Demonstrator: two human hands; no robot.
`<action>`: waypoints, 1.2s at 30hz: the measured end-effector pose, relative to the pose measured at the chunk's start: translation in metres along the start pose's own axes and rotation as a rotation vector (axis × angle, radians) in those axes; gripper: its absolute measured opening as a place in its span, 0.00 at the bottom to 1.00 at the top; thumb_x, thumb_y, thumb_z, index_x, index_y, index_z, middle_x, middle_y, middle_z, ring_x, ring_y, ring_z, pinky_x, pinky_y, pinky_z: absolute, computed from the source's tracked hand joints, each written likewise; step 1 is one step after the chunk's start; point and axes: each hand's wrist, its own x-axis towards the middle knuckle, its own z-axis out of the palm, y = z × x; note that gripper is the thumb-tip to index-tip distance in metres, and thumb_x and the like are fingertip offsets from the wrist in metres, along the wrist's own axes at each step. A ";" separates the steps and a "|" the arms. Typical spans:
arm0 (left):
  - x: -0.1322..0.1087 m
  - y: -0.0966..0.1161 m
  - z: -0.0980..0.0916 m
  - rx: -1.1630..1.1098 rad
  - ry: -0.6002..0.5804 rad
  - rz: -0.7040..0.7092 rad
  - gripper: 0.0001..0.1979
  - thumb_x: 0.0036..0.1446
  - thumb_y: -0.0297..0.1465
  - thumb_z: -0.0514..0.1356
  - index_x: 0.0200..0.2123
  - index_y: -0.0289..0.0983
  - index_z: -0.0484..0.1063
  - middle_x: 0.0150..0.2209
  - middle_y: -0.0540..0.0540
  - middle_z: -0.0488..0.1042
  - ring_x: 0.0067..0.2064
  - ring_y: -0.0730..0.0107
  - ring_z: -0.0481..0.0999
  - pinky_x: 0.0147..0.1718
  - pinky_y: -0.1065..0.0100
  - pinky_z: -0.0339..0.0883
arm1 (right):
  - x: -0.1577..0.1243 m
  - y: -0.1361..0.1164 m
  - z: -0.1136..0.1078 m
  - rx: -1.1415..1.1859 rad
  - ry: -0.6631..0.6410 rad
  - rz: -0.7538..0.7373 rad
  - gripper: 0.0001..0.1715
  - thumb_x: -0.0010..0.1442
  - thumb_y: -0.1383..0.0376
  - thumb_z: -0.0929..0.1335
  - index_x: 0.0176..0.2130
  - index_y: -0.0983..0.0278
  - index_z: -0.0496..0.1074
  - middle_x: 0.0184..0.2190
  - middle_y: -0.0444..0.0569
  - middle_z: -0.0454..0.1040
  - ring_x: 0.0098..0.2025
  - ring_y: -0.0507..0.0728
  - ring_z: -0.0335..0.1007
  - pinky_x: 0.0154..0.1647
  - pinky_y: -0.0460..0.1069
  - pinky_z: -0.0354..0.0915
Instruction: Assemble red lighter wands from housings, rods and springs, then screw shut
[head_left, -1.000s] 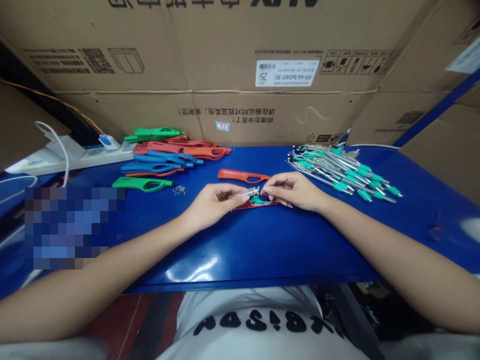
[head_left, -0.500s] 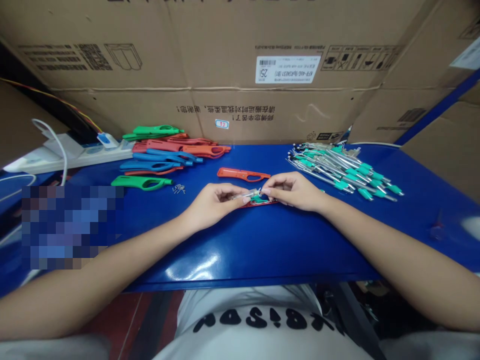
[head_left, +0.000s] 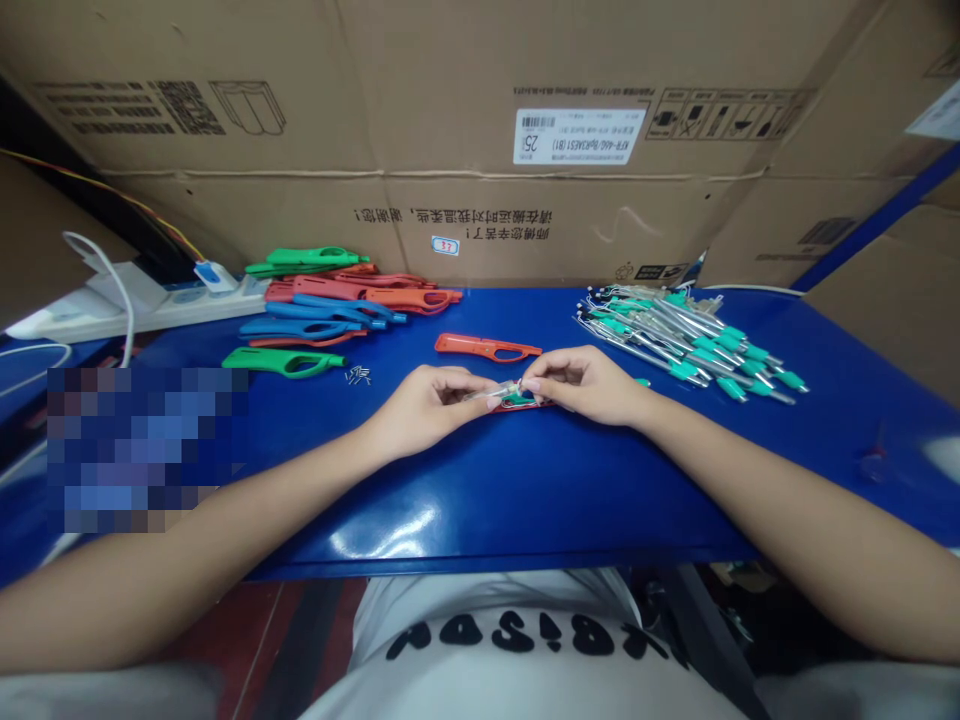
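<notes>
Near the middle of the blue table, my left hand (head_left: 424, 410) is closed on a clear lighter tank (head_left: 504, 389), held between thumb and fingers. My right hand (head_left: 581, 385) pinches at the tank's right end, where something small and white shows; the fingertips hide most of it. Under the fingertips lies a red lighter shell half (head_left: 529, 405) with a green part (head_left: 516, 400) and thin wire in it. Just behind the hands rests another red shell half (head_left: 487, 347) with a looped trigger guard.
Green, red and blue lighter shells (head_left: 322, 310) are piled at the back left, with small screws (head_left: 358, 376) beside them. Metal lighter rods with green parts (head_left: 686, 340) lie heaped at the right. A power strip (head_left: 187, 308) sits far left; a cardboard box (head_left: 420, 140) stands behind.
Both hands stay in nearly the same place. The left hand and the clear tank have shifted very slightly; the right fingers still pinch at the tank's end.
</notes>
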 end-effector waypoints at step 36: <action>0.001 -0.004 0.003 -0.035 0.062 -0.072 0.17 0.55 0.39 0.68 0.45 0.34 0.82 0.45 0.42 0.83 0.45 0.60 0.82 0.47 0.62 0.73 | 0.002 -0.009 0.001 0.037 0.044 0.086 0.24 0.54 0.46 0.75 0.30 0.66 0.75 0.23 0.43 0.74 0.16 0.45 0.57 0.17 0.45 0.51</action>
